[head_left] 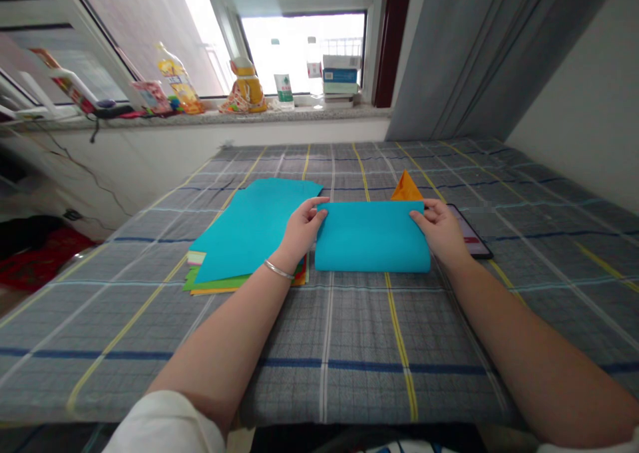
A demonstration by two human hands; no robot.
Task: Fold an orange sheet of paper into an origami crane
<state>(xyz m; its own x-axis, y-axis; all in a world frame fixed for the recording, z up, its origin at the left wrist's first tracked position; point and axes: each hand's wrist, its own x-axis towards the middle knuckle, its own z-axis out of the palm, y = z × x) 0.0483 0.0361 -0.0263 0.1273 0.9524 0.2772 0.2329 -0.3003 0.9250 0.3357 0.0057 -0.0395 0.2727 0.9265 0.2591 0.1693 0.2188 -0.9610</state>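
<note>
A blue sheet of paper (372,239), bent over on itself with a rounded near edge, is held at its far edge above the plaid cloth. My left hand (303,224) pinches its far left corner between thumb and fingers. At the far right corner, my right hand (441,227) grips it the same way. Beside my left hand lies a stack of coloured paper (249,230), blue sheets on top, with green and orange edges showing below. Behind the held sheet stands an orange folded paper piece (407,187), its lower part hidden.
A phone or tablet (472,233) lies partly behind my right hand. Plaid cloth (359,333) covers the surface. Along the windowsill (200,122) stand a bottle of yellow drink (180,84), a yellow flask (247,87), a white-and-green tube (284,92) and stacked boxes (341,76). A grey curtain (449,54) hangs at right.
</note>
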